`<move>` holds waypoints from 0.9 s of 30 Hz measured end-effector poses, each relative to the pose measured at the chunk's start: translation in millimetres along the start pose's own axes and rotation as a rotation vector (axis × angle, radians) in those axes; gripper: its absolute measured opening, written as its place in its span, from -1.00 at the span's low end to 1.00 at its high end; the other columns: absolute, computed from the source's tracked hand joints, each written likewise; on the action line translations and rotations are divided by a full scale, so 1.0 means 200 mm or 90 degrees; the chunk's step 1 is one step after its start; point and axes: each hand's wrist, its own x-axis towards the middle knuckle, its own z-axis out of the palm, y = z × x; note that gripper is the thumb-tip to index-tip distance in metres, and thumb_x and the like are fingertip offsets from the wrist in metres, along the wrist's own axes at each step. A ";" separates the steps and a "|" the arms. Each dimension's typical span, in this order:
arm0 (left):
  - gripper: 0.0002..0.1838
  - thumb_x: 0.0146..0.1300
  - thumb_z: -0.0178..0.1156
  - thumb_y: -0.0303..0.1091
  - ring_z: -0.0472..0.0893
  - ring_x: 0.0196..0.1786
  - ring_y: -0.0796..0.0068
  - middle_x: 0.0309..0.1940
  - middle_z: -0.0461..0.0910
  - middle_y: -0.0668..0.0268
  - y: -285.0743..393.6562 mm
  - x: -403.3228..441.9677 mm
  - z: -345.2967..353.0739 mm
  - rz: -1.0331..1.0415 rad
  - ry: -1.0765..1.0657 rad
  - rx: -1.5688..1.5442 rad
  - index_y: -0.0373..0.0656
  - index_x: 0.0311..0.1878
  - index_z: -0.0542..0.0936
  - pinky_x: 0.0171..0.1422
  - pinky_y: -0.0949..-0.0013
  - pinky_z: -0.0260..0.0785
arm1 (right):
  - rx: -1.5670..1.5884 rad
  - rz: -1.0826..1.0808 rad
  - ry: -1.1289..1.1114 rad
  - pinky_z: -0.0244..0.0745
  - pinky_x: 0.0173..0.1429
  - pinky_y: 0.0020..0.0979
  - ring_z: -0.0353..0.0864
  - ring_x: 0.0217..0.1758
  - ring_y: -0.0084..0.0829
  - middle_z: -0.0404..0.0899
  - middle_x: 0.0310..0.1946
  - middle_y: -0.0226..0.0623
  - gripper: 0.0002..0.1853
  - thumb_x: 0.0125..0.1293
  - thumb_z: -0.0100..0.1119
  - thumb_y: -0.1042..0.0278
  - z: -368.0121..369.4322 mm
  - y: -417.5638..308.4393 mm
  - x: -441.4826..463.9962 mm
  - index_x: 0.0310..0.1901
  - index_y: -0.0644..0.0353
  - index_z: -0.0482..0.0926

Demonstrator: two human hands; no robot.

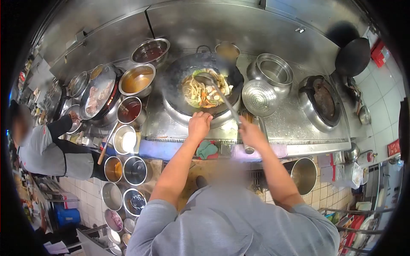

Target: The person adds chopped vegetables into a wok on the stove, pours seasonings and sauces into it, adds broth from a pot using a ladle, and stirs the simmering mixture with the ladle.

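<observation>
Noodles and vegetables in the wok, right at the centre of the stove! The right hand grips the ladle, its bowl in among them, while the left hand clasps the wok's near rim; a perforated skimmer lies just beside.

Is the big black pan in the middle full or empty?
Partly full: noodles and vegetables sit inside the pan, with dark sides showing around them.
</observation>
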 end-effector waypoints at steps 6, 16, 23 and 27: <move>-0.40 0.17 0.21 -0.23 0.27 0.31 0.06 0.20 0.35 0.17 0.04 -0.11 -0.14 0.029 -0.086 -0.014 0.01 0.31 0.34 0.26 0.01 0.26 | 0.071 -0.040 -0.064 0.49 0.05 -0.15 0.60 -0.07 -0.02 0.60 -0.11 0.00 -0.42 0.27 0.07 0.32 -0.03 0.10 -0.08 0.35 -0.03 0.24; -0.17 0.13 0.24 -0.10 0.00 0.50 0.13 0.42 0.05 0.13 0.16 -0.17 -0.21 -0.035 -0.220 0.164 0.01 0.44 0.11 0.40 -0.33 -0.09 | 0.122 -0.034 0.037 0.48 0.01 -0.16 0.60 -0.14 0.01 0.62 -0.26 -0.03 -0.43 0.23 0.09 0.31 0.34 -0.06 0.06 0.32 -0.04 0.30; -0.23 0.12 0.23 -0.14 0.08 0.45 0.16 0.35 0.14 0.16 0.11 -0.13 -0.24 -0.034 -0.251 0.167 -0.03 0.40 0.21 0.40 -0.32 -0.08 | 0.061 0.047 -0.002 0.47 0.04 -0.20 0.58 -0.04 -0.05 0.60 -0.13 -0.01 -0.44 0.22 0.08 0.33 -0.13 0.00 -0.01 0.30 0.09 0.31; -0.24 0.13 0.22 -0.13 0.08 0.45 0.16 0.36 0.13 0.15 0.15 -0.11 -0.23 -0.083 -0.269 0.175 -0.04 0.40 0.21 0.40 -0.32 -0.07 | 0.037 0.031 0.045 0.46 0.05 -0.18 0.57 -0.03 -0.03 0.59 -0.13 0.01 -0.44 0.22 0.08 0.32 0.24 -0.02 0.13 0.30 0.05 0.31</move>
